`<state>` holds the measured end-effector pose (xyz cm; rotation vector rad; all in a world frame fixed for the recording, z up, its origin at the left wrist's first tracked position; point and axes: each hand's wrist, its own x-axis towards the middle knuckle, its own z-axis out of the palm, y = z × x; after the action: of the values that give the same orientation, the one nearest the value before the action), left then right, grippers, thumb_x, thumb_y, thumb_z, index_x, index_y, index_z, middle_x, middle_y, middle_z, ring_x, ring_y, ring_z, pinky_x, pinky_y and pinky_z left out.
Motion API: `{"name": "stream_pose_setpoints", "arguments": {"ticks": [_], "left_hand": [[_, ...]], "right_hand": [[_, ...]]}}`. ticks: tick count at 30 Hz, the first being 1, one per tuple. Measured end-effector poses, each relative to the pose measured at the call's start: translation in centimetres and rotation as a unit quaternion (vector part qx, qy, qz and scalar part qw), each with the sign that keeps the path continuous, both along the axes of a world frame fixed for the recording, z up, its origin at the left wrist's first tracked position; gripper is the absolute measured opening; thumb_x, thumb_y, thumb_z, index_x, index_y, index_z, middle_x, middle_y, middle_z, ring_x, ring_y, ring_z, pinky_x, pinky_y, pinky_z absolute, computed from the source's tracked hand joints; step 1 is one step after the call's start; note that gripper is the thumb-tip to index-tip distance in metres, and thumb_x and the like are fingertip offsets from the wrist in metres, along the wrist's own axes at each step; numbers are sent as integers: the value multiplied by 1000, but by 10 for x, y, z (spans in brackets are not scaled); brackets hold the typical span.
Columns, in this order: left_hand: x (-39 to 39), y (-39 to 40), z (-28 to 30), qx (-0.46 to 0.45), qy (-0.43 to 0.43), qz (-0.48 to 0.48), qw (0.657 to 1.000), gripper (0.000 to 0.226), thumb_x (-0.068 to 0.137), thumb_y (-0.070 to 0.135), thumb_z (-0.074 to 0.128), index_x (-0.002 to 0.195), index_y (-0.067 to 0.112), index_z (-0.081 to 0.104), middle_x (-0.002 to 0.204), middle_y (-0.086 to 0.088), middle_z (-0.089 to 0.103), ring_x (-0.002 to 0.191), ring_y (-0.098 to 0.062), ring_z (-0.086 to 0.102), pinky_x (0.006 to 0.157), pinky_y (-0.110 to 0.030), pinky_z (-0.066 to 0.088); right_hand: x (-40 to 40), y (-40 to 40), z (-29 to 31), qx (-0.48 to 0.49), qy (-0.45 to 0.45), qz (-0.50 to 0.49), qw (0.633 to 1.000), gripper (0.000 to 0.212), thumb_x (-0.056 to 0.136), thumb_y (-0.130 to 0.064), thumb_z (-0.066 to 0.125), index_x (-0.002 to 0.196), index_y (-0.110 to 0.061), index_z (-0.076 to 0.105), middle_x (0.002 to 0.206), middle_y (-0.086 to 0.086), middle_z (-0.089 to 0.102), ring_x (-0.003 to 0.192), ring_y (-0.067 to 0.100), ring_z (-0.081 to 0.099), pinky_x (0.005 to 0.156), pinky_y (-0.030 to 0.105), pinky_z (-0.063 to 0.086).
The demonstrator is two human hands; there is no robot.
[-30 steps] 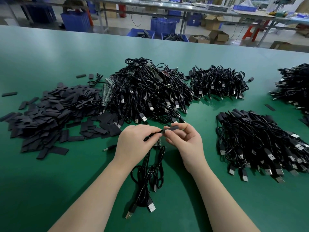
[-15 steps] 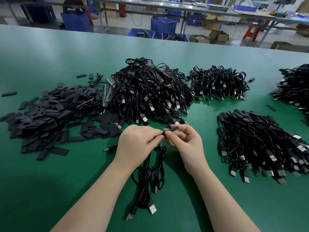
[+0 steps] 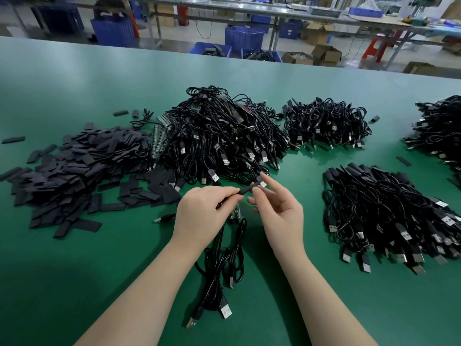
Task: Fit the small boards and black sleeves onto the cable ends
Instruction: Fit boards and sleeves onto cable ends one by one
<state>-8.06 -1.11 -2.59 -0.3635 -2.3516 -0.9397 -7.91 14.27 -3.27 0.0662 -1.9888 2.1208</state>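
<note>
Head view shows you a broad green table (image 3: 74, 270) with black stock heaped across its far half. Largest is the tangled cable heap (image 3: 219, 136) at the middle, with a smaller cable pile (image 3: 326, 126) to its right and a spread of sleeved cables (image 3: 389, 216) at the near right. On the left lies a wide scatter of flat black sleeves (image 3: 74, 171). Near you, between your forearms, loose cables (image 3: 219, 265) trail down the table to their metal plugs. Your left hand (image 3: 202, 216) pinches a black sleeve (image 3: 248, 189) on a cable end, held just above the table in front of the big heap; a small board (image 3: 234, 212) peeks out under that hand. Your right hand (image 3: 279, 213) is relaxed and spread, forefinger extended beside the sleeve's far tip; you cannot tell whether it touches.
</note>
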Motion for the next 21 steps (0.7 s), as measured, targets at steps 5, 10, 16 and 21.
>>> {"name": "stream_pose_setpoints", "arguments": {"ticks": [5, 10, 16, 21], "left_hand": [[2, 1, 0, 36, -12, -9, 999, 17, 81, 19, 78, 98, 15, 78, 87, 4, 75, 82, -13, 69, 78, -37, 56], [1, -2, 0, 46, -36, -10, 998, 19, 81, 17, 78, 100, 15, 78, 92, 1, 76, 90, -17, 70, 83, -41, 56], [-1, -9, 1, 58, -46, -16, 997, 16, 83, 18, 76, 98, 16, 79, 92, 4, 75, 89, -9, 68, 83, -31, 54], [-2, -2, 1, 46, -51, -15, 998, 15, 85, 20, 74, 100, 18, 78, 92, 6, 75, 87, -9, 68, 82, -34, 55]], "right_hand": [[1, -4, -4, 71, 23, 9, 997, 46, 94, -19, 67, 122, -53, 57, 96, -14, 75, 92, 8, 72, 81, 13, 51], [-1, -1, -5, 93, -3, 13, 996, 42, 92, -19, 70, 120, -49, 59, 84, -14, 75, 81, 10, 71, 72, 12, 47], [-2, 2, -1, 69, -37, 36, 996, 34, 93, -16, 68, 111, -44, 64, 87, -9, 77, 83, 18, 72, 79, 25, 56], [-3, 2, 0, 30, -51, 5, 998, 29, 97, -21, 63, 123, -32, 65, 90, -9, 77, 78, 6, 72, 72, 17, 53]]}}
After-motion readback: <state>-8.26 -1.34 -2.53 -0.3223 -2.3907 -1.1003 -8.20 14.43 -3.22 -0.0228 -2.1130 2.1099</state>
